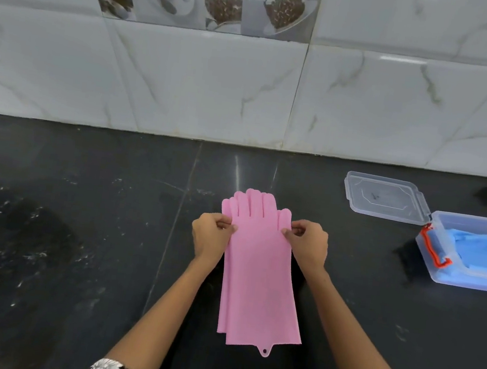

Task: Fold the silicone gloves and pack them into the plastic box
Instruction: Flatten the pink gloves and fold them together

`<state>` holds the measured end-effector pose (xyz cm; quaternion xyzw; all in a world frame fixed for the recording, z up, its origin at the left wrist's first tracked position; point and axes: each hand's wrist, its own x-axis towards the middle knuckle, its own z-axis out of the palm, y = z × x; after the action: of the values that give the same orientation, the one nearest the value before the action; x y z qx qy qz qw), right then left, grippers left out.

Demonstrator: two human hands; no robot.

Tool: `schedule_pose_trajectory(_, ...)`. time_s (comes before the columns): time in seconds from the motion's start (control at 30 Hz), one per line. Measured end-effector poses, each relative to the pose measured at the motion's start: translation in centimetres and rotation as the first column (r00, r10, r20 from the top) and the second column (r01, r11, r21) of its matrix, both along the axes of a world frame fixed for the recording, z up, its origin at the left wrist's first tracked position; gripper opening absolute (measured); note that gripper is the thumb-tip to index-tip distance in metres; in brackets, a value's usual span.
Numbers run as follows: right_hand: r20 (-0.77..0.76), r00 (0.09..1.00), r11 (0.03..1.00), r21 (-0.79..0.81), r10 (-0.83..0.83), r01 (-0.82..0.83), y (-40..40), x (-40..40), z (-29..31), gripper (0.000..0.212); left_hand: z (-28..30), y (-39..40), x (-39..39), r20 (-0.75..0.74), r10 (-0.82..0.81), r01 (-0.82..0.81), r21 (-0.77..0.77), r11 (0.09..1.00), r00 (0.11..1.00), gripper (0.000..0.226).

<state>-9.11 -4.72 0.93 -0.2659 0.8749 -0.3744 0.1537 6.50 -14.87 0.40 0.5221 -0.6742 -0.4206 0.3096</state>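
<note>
On the dark surface the pink gloves lie flat, one stacked on the other, fingers pointing to the wall. They are not yet folded. The left hand pinches the left edge near the glove fingers, and the right hand pinches the right edge; each grip is narrow, holding pink silicone. Further right, the plastic box stands open with its clear lid laid back, and blue gloves are already inside.

I judge the task about half done: the pink ones remain to fold and pack. Count: two pink gloves as it seems from the two cuff edges, one box, one lid; the number of blue gloves I cannot tell.
</note>
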Motion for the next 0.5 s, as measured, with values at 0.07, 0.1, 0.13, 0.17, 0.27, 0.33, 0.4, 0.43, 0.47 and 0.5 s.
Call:
schedule_pose_trajectory(0.07, -0.019, 1.000, 0.998, -0.061, -0.010, 0.009, -0.3, 0.0, 0.3, 0.012, 0.2, -0.4, 0.1, -0.032, -0.003, 0.001, -0.055, 0.998, 0.999, 0.016)
schedule_pose_trajectory(0.1, -0.029, 1.000, 0.997, -0.076, -0.010, 0.008, -0.6, 0.2, 0.3, 0.014, 0.1, -0.8, 0.2, -0.047, 0.006, -0.009, -0.063, 0.998, 0.999, 0.015)
schedule_pose_trajectory(0.13, -0.035, 0.999, 0.997, -0.074, -0.005, 0.002, -0.9, 0.3, 0.3, 0.016, 0.0, -1.2, 0.2, -0.054, 0.018, -0.021, -0.058, 0.998, 0.998, 0.014)
schedule_pose_trajectory(0.17, -0.036, 0.999, 0.999, -0.046, 0.007, -0.008, -1.2, 0.4, 0.2, 0.019, -0.3, -1.5, 0.3, -0.047, 0.026, -0.028, -0.042, 0.999, 0.999, 0.014)
schedule_pose_trajectory(0.27, -0.032, 0.997, 0.994, 0.095, 0.065, -0.062, -1.5, 0.8, -0.5, 0.021, -1.3, -2.0, 0.6, 0.006, 0.020, -0.020, 0.024, 1.000, 1.000, 0.017)
schedule_pose_trajectory(0.33, -0.041, 0.997, 0.992, 0.108, 0.070, -0.065, -0.8, 0.7, -0.7, 0.019, -1.5, -1.9, 0.8, 0.007, 0.004, -0.004, 0.040, 0.999, 1.000, 0.018)
schedule_pose_trajectory(0.4, -0.060, 0.996, 0.994, 0.097, 0.066, -0.060, 0.4, 1.0, -0.7, 0.017, -1.5, -1.5, 1.0, -0.001, -0.010, 0.010, 0.046, 0.999, 1.000, 0.019)
schedule_pose_trajectory(0.43, -0.061, 0.996, 0.994, 0.091, 0.067, -0.061, 1.2, 1.2, -0.8, 0.018, -1.4, -1.2, 1.3, -0.003, -0.019, 0.019, 0.053, 0.998, 1.000, 0.019)
schedule_pose_trajectory(0.47, -0.056, 0.996, 0.994, 0.087, 0.074, -0.069, 2.1, 1.5, -0.8, 0.018, -1.4, -0.7, 1.7, -0.002, -0.030, 0.030, 0.062, 0.998, 1.000, 0.019)
schedule_pose_trajectory(0.5, -0.048, 0.995, 0.993, 0.086, 0.087, -0.083, 3.1, 1.8, -0.8, 0.019, -1.4, -0.2, 2.2, 0.005, -0.045, 0.044, 0.069, 0.997, 0.999, 0.019)
